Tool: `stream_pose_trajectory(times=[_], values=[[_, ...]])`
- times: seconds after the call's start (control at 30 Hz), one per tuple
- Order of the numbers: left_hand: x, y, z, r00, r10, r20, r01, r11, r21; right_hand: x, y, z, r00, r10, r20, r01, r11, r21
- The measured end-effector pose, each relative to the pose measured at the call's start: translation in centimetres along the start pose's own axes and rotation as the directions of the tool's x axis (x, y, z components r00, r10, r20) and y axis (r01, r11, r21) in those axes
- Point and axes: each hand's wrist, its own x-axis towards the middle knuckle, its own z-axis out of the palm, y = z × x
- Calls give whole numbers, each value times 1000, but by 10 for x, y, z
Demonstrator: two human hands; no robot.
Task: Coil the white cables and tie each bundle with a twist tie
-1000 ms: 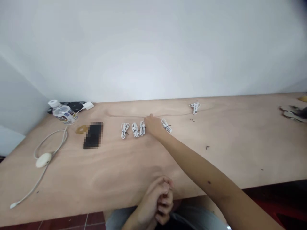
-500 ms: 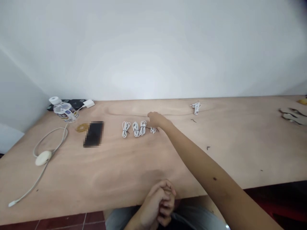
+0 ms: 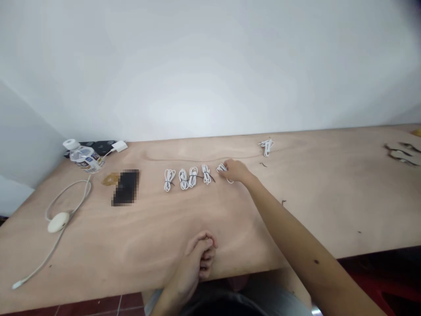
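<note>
My right hand (image 3: 233,170) reaches across the table with its fingers closed on a coiled white cable (image 3: 221,168), partly hidden under the fingers. To its left, several more white cable bundles lie in a row, each bound with a dark twist tie. The nearest is a bundle (image 3: 206,174), and at the row's far left end is another bundle (image 3: 169,180). My left hand (image 3: 201,254) is held over the front edge of the table, fingers curled in and thumb against them; nothing shows in it.
Toward the back right lies a separate white cable bundle (image 3: 266,148), near loose dark twist ties (image 3: 263,164). On the left are a dark pixelated phone-like slab (image 3: 126,188), a plastic bottle (image 3: 86,158), and a long white cord with a round puck (image 3: 58,222). Dark strips (image 3: 399,153) lie far right.
My right hand has moved right, from above the fourth bundle to the cable beside it, uncovering that fourth bundle. My left hand has shifted left and forward. The view has turned slightly.
</note>
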Motion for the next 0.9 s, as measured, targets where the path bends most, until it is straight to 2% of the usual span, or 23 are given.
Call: stream_pose_trajectory(times=[0.13, 0.2, 0.3, 0.37, 0.43, 0.57, 0.67, 0.73, 0.8, 0.9], values=[[5, -4, 1, 998, 37, -52, -35, 999, 39, -32, 2, 13, 998, -60, -4, 60, 985, 161], [12, -7, 0, 985, 140, -95, -130, 985, 110, -57, -3, 20, 994, -112, -7, 110, 960, 259], [25, -7, -2, 911, 373, -174, -330, 915, 232, -102, -17, 30, 978, -208, 4, 185, 882, 433], [32, -5, -2, 861, 470, -195, -413, 869, 271, -130, -28, 36, 957, -288, 19, 186, 667, 721], [36, -2, -1, 846, 504, -175, -450, 850, 274, -151, -38, 40, 961, -276, 18, 130, 508, 852], [37, 2, 4, 839, 532, -112, -492, 831, 260, -169, -46, 44, 965, -254, 60, 36, 358, 933], [38, 2, 3, 838, 538, -94, -510, 832, 219, -172, -40, 45, 954, -290, 76, -2, 247, 969], [40, 0, 0, 833, 544, -104, -518, 831, 203, -175, -32, 44, 964, -261, 58, -5, 199, 980], [40, 0, -3, 814, 562, -148, -530, 823, 205, -178, -25, 44, 978, -207, 29, 13, 196, 981], [38, 1, -5, 790, 585, -184, -548, 808, 217, -184, -20, 43, 981, -190, 29, 20, 248, 968]])
